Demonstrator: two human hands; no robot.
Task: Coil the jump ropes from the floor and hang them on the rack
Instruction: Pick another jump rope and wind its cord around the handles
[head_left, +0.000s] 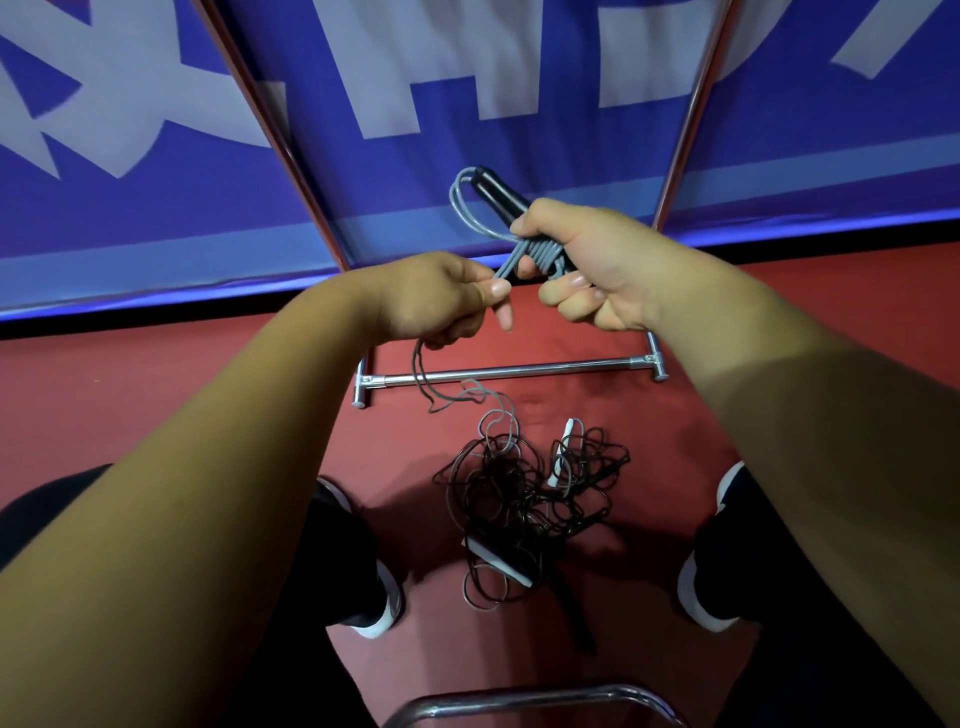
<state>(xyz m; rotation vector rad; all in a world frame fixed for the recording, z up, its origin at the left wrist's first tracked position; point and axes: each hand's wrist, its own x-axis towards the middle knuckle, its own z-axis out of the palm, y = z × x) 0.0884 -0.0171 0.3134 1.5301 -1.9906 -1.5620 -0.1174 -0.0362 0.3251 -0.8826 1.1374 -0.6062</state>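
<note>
Clearly early on: the right hand (587, 265) grips the black handles (498, 195) of a thin grey jump rope (540, 254), a few turns wound on, and the left hand (441, 296) pinches its slack. A tangle of black ropes (524, 499) lies near on the red floor (208, 389). On the far chrome-tube rack (509, 370), no rope shows.

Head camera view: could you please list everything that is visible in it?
grey jump rope: one, grey cord, black handle, partly wound, held up before the rack
rope pile: tangled, count unclear, black and grey cords, white handles, on the floor between the shoes
rack: one, chrome, base bar on the floor, two uprights rising
banner: one, blue and white, behind the rack
floor: red
curved tube: one, chrome, bottom edge
shoes: two, dark with white soles, either side of the pile
left hand: pinches the grey cord
right hand: grips the wound handle
</note>
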